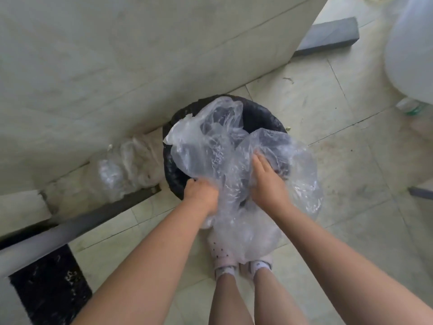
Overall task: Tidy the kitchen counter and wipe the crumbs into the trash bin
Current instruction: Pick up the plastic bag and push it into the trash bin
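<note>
1. trash bin (174,174) is black, looks like a woven or mesh texture on the wall
2. plastic bag (210,146) over it is clear, kinda whitish where it bunches up
3. floor tiles (339,127) are pale greenish-cream with faint grey marbling and thin dark grout lines
4. shoes (220,254) are pale pink with little dark holes, socks (223,271) white with dark specks
5. slab (328,36) at the top is dark grey
6. mat (49,289) bottom left is black with white flecks
</note>
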The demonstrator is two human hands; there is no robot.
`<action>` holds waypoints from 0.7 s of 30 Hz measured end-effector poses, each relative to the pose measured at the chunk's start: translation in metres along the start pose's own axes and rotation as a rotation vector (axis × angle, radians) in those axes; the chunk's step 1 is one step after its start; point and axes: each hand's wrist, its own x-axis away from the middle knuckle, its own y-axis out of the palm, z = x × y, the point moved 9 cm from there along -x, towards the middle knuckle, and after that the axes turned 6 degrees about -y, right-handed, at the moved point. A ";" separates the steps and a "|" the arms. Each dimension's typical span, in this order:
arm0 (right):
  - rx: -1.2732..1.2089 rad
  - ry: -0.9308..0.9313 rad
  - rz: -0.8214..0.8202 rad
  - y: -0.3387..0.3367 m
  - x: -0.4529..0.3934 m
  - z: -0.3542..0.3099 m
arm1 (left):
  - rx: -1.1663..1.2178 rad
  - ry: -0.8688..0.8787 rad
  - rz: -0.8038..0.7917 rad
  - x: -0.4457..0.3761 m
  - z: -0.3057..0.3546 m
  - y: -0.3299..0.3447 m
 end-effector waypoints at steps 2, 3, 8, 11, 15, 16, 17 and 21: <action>0.013 0.028 0.060 -0.007 -0.026 -0.003 | 0.080 0.090 -0.131 -0.013 0.005 0.008; -0.047 0.074 0.112 -0.015 -0.038 -0.002 | 0.191 0.111 -0.166 -0.017 0.004 0.005; -0.586 0.218 0.312 -0.035 -0.088 -0.015 | 0.934 -0.136 0.162 -0.036 -0.060 -0.032; -0.687 0.151 0.026 0.001 -0.094 -0.037 | 1.067 -0.317 0.551 -0.011 -0.097 -0.043; -0.327 0.046 -0.030 -0.009 -0.079 -0.034 | 0.793 -0.176 1.011 0.026 -0.086 -0.070; -0.194 -0.013 -0.037 -0.019 -0.073 -0.035 | 0.732 -0.182 1.035 0.026 -0.083 -0.070; -0.079 -0.076 -0.064 -0.027 -0.062 -0.035 | 0.731 -0.203 0.986 0.021 -0.082 -0.070; 0.122 -0.272 0.202 -0.075 0.006 -0.026 | 0.812 -0.238 0.717 0.003 -0.079 -0.067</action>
